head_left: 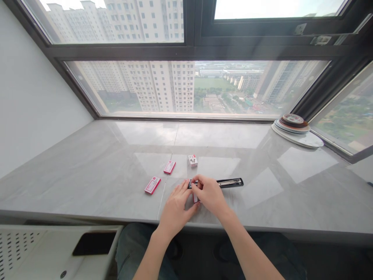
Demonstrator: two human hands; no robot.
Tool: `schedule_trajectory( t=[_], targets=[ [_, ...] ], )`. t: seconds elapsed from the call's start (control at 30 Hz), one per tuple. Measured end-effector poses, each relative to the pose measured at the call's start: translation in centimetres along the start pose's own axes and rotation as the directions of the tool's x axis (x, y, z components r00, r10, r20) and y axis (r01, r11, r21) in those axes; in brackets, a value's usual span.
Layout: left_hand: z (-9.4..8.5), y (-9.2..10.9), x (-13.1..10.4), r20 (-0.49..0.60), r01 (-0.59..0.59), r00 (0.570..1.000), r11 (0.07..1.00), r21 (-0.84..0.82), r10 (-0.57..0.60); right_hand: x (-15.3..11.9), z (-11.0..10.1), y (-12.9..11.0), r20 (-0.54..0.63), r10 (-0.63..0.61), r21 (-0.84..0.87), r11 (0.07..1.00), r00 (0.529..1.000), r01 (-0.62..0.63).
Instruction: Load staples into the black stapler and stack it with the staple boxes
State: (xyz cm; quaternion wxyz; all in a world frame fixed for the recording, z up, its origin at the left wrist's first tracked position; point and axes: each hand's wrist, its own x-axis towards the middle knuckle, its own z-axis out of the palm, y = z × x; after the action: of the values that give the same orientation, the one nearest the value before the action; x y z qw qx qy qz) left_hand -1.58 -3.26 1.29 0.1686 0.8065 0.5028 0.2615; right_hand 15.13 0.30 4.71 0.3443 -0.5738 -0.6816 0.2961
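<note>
A black stapler point(233, 182) lies opened out on the grey stone counter, its long metal channel facing up. At its left end the fingertips of my left hand point(175, 203) press against it, with the thumb stretched along the near side. My right hand point(210, 195) reaches over the same end, thumb and forefinger pinched together; what is between them is too small to make out. Partly hidden beneath my hands is a red and white small box point(195, 198). Beyond them stands a white staple box point(192, 160) with a picture of staples.
Two flat red and white boxes, a nearer box point(152, 185) and a farther box point(169, 167), lie left of my hands. A stack of plates point(297, 132) sits at the right by the window point(192, 118). A white perforated chair point(58, 249) is at the lower left.
</note>
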Motion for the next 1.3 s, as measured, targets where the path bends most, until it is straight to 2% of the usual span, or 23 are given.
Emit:
schedule_trajectory(
  t=[0.1,0.27,0.4,0.47,0.53,0.63,0.7,0.8,0.93,1.0,1.1,1.13,1.2,1.3],
  targets=[
    [-0.1,0.0,-0.1,0.006,0.008,1.000,1.000,-0.009,-0.008,-0.6,-1.1,-0.4,0.003,-0.043,-0.044,0.998,0.999,0.043],
    [0.0,-0.1,0.0,-0.002,0.028,1.000,1.000,-0.013,-0.028,-2.0,-3.0,0.2,0.194,-0.071,-0.221,0.969,0.978,0.114],
    [0.0,-0.2,0.0,-0.011,0.016,1.000,0.999,-0.033,-0.016,-3.2,-3.9,1.0,0.230,-0.039,-0.263,0.960,0.972,0.100],
    [-0.3,-0.1,-0.1,-0.021,0.007,1.000,0.999,-0.054,-0.008,-3.8,-4.5,1.5,0.207,-0.028,-0.231,0.970,0.978,0.076],
    [-0.7,0.0,-0.3,-0.055,0.020,0.998,0.997,-0.079,-0.024,-4.5,-5.3,2.4,0.125,0.017,-0.219,0.976,0.992,0.011],
    [-1.0,0.3,-0.5,-0.162,0.128,0.977,0.988,-0.082,-0.140,-5.5,-6.3,4.0,0.023,0.146,-0.248,0.959,0.989,-0.136],
    [-0.8,0.7,-0.4,-0.197,0.197,0.960,0.980,-0.035,-0.200,-5.8,-6.3,4.7,0.034,0.193,-0.242,0.953,0.981,-0.180],
    [0.2,1.4,0.0,-0.194,0.195,0.964,0.979,0.056,-0.181,-5.8,-5.2,4.9,0.073,0.166,-0.163,0.975,0.983,-0.152],
    [0.9,2.3,0.4,-0.216,0.172,0.964,0.982,0.073,-0.153,-5.7,-4.5,5.3,0.064,0.153,-0.037,0.988,0.986,-0.151],
    [0.8,2.7,0.4,-0.219,0.179,0.962,0.982,0.057,-0.162,-6.0,-5.7,6.5,0.073,0.260,0.053,0.963,0.963,-0.264],
    [0.7,3.2,0.5,-0.212,0.158,0.967,0.986,0.046,-0.145,-6.2,-8.6,8.7,0.109,0.440,0.255,0.854,0.891,-0.453],
    [0.8,3.2,0.5,-0.203,0.146,0.970,0.988,0.048,-0.134,-6.0,-9.6,9.2,0.108,0.456,0.329,0.822,0.884,-0.464],
    [1.1,3.3,0.7,-0.186,0.132,0.975,0.990,0.055,-0.120,-5.3,-11.2,9.6,0.094,0.417,0.449,0.793,0.904,-0.412],
    [1.4,3.2,0.9,-0.173,0.126,0.978,0.991,0.049,-0.116,-3.2,-11.8,8.5,0.065,0.290,0.482,0.829,0.955,-0.284]
  ],
)
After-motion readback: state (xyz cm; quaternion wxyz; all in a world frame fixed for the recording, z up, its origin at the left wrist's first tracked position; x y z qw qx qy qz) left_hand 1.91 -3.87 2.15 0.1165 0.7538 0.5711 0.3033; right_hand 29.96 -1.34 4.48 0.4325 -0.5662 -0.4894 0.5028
